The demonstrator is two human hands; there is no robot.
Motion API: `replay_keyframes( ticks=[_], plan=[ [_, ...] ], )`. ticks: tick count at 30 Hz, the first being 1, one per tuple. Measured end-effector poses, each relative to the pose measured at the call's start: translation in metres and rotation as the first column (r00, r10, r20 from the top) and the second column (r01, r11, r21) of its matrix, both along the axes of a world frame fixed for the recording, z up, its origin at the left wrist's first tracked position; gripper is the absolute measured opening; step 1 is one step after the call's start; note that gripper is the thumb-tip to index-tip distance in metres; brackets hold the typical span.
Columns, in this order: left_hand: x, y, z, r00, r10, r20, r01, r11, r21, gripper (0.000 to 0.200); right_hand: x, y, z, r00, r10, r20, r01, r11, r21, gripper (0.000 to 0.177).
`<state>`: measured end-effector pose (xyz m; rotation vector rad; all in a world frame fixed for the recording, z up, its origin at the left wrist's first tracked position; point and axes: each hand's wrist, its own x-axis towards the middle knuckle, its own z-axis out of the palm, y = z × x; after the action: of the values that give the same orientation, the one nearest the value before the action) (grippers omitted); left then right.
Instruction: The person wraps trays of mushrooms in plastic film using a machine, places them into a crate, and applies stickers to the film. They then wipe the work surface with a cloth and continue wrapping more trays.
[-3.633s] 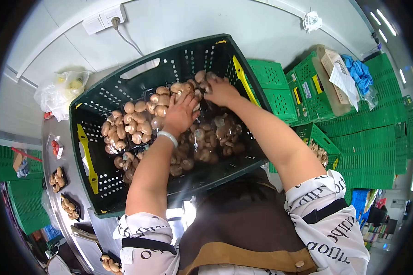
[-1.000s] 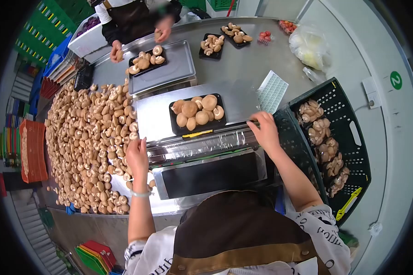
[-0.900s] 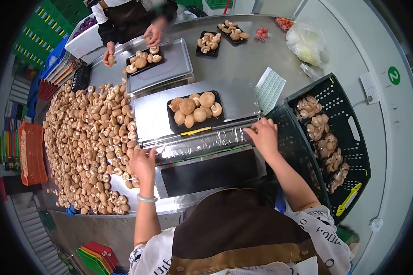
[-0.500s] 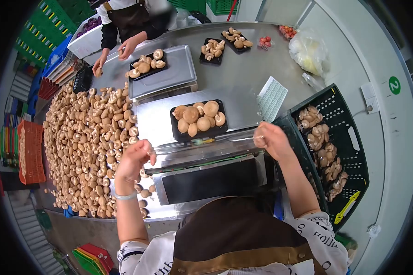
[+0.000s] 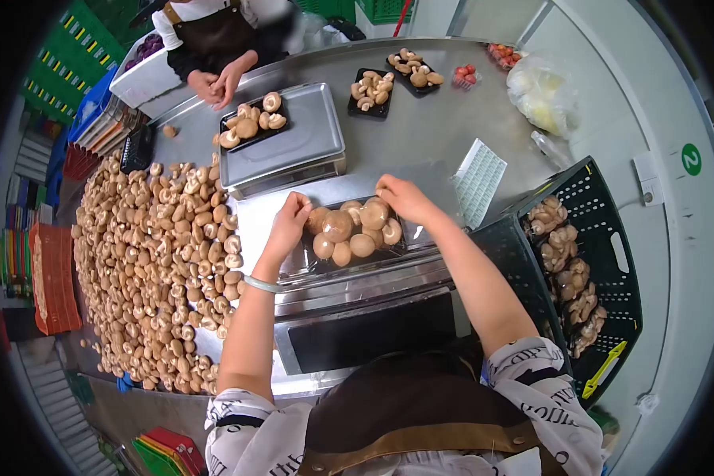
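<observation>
A black tray of brown mushrooms [image 5: 353,230] sits on the metal wrapping machine [image 5: 373,285], with clear plastic film [image 5: 337,226] drawn over the mushrooms. At the tray's far left corner, my left hand [image 5: 292,218] pinches the film, fingers closed. My right hand [image 5: 401,198] is closed on the film at the far right corner. To the left of the machine lies a large heap of loose mushrooms [image 5: 159,270]. Beyond the machine, another tray of mushrooms [image 5: 250,123] rests on a metal scale [image 5: 313,127].
A co-worker [image 5: 214,47] stands across the table, hands together near the scale. A green crate [image 5: 623,278] with wrapped mushroom packs is at the right. Two mushroom trays [image 5: 371,91], tomatoes [image 5: 466,76], a plastic bag [image 5: 541,95] and a label sheet [image 5: 481,182] lie farther back.
Both my hands have moved forward and closer together, drawing film from the machine's near edge over the tray. The co-worker's hands have come together, and a mushroom lies on the table beside them.
</observation>
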<state>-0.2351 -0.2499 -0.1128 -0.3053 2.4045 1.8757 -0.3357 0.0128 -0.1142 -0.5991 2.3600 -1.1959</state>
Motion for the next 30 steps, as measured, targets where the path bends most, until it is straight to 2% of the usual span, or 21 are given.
replay_keyframes(
  ticks=[1, 2, 3, 4, 5, 6, 8, 9, 10, 11, 12, 13, 14, 15, 18, 20, 22, 24, 26, 28, 30],
  plan=[
    [0.002, -0.004, 0.001, 1.000, 0.000, -0.004, 0.001, 0.988, 0.156, 0.018, 0.005, 0.004, 0.011, 0.994, -0.001, 0.107, 0.011, 0.996, -0.089, 0.034],
    [0.007, -0.004, 0.010, 0.996, -0.061, 0.071, 0.047, 0.982, 0.183, 0.019, 0.007, 0.008, 0.018, 0.979, 0.014, 0.203, 0.024, 0.983, -0.181, 0.038],
    [0.018, 0.002, 0.019, 0.983, -0.113, 0.144, 0.081, 0.974, 0.209, 0.020, 0.010, 0.018, 0.017, 0.952, 0.155, 0.263, -0.115, 0.980, -0.161, 0.047],
    [0.032, 0.005, 0.026, 0.964, -0.152, 0.218, 0.100, 0.967, 0.233, 0.021, 0.016, 0.025, 0.014, 0.944, 0.152, 0.293, -0.126, 0.986, -0.105, 0.044],
    [0.044, 0.004, 0.008, 0.975, -0.221, -0.003, 0.220, 0.975, 0.040, 0.023, 0.026, 0.031, 0.010, 0.934, 0.159, 0.321, -0.149, 0.987, -0.056, 0.042],
    [0.053, -0.001, -0.013, 0.929, -0.316, -0.193, 0.279, 0.941, -0.193, 0.025, 0.038, 0.038, 0.005, 0.962, 0.165, 0.219, -0.161, 0.986, -0.036, 0.037],
    [0.062, 0.001, -0.013, 0.908, -0.376, -0.186, 0.312, 0.901, -0.300, 0.030, 0.062, 0.045, 0.014, 0.984, 0.168, -0.059, -0.175, 0.973, -0.148, 0.023],
    [0.067, 0.007, -0.015, 0.901, -0.343, -0.265, 0.209, 0.880, -0.426, 0.032, 0.066, 0.047, 0.009, 0.970, 0.156, -0.188, -0.176, 0.980, -0.094, 0.020],
    [0.072, 0.012, -0.016, 0.880, -0.329, -0.342, 0.104, 0.837, -0.538, 0.034, 0.071, 0.046, 0.015, 0.965, 0.144, -0.221, -0.169, 0.981, -0.099, 0.019],
    [0.080, 0.021, 0.004, 0.938, -0.212, -0.274, 0.053, 0.870, -0.490, 0.033, 0.080, 0.044, 0.022, 0.973, 0.074, -0.218, -0.119, 0.973, -0.199, 0.019],
    [0.087, 0.030, 0.035, 0.973, -0.103, -0.207, 0.002, 0.899, -0.438, 0.033, 0.090, 0.045, 0.032, 0.986, 0.018, -0.169, -0.041, 0.990, -0.136, 0.019],
    [0.095, 0.035, 0.056, 0.971, -0.054, -0.234, -0.046, 0.914, -0.403, 0.033, 0.096, 0.046, 0.044, 0.991, -0.056, -0.125, 0.049, 0.997, -0.061, 0.021],
    [0.101, 0.040, 0.074, 0.966, -0.012, -0.257, -0.084, 0.929, -0.360, 0.032, 0.102, 0.046, 0.060, 0.988, -0.087, -0.130, 0.073, 0.991, -0.113, 0.022],
    [0.109, 0.042, 0.093, 0.956, -0.016, -0.291, -0.081, 0.944, -0.321, 0.033, 0.110, 0.047, 0.077, 0.984, -0.122, -0.126, 0.101, 0.982, -0.158, 0.023],
    [0.143, 0.053, 0.127, 0.978, 0.001, -0.207, -0.042, 0.980, -0.194, 0.033, 0.139, 0.057, 0.121, 0.989, -0.141, -0.049, 0.129, 0.972, -0.199, 0.025],
    [0.169, 0.062, 0.137, 0.987, 0.035, -0.159, -0.052, 0.994, -0.101, 0.040, 0.156, 0.065, 0.121, 0.990, -0.130, 0.051, 0.138, 0.967, -0.214, 0.026],
    [0.192, 0.066, 0.139, 0.997, -0.005, 0.080, 0.014, 0.994, -0.113, 0.043, 0.179, 0.084, 0.097, 0.975, -0.122, 0.184, 0.165, 0.958, -0.234, 0.027],
    [0.207, 0.073, 0.096, 0.992, 0.003, 0.123, 0.015, 0.989, -0.146, 0.047, 0.198, 0.091, 0.066, 0.916, -0.146, 0.373, 0.239, 0.946, -0.218, 0.034],
    [0.218, 0.082, 0.039, 0.995, 0.032, 0.089, -0.020, 0.990, -0.136, 0.049, 0.211, 0.096, 0.023, 0.972, -0.137, 0.190, 0.147, 0.988, -0.040, 0.034],
    [0.222, 0.088, -0.002, 0.997, 0.052, 0.055, -0.033, 0.955, -0.296, 0.049, 0.224, 0.097, -0.014, 0.989, -0.140, 0.054, 0.139, 0.990, 0.029, 0.035],
    [0.226, 0.094, -0.022, 0.997, 0.024, 0.067, 0.011, 0.879, -0.477, 0.041, 0.233, 0.099, -0.035, 0.979, -0.179, 0.101, 0.176, 0.984, 0.033, 0.035]
  ],
)
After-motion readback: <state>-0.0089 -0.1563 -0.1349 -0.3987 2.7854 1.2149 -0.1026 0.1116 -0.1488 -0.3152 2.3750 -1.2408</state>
